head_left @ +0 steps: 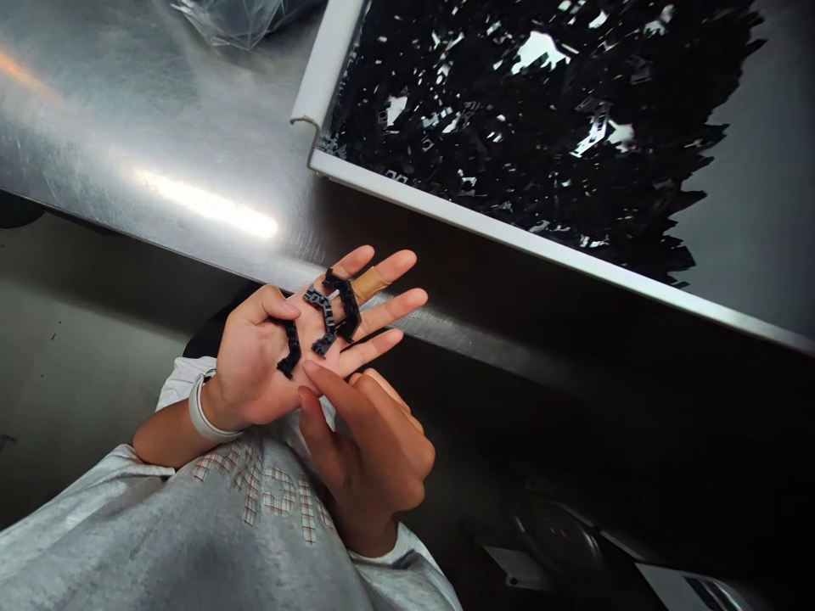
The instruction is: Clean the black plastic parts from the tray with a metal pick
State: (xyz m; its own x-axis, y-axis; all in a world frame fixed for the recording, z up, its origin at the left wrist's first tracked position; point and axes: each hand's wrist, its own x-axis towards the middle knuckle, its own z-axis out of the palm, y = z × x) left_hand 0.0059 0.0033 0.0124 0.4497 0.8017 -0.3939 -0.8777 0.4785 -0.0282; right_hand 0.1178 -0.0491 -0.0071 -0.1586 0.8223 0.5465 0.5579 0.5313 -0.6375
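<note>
My left hand (267, 356) lies palm up below the table edge, fingers spread. Three small black plastic parts rest on it: one (291, 346) near the thumb, held under the thumb tip, and two (334, 310) across the palm and finger bases. A tan plaster wraps one finger (369, 283). My right hand (362, 441) is just beneath, its index finger and thumb stretched toward the left palm's edge while the other fingers curl in; it holds nothing that I can see. A white band sits on my left wrist (202, 412).
A steel table (159, 127) spans the top left. On it stands a white-rimmed tray (458, 216) filled with a heap of black plastic parts (541, 110). A clear plastic bag (235, 17) lies at the far edge. Dark floor lies below.
</note>
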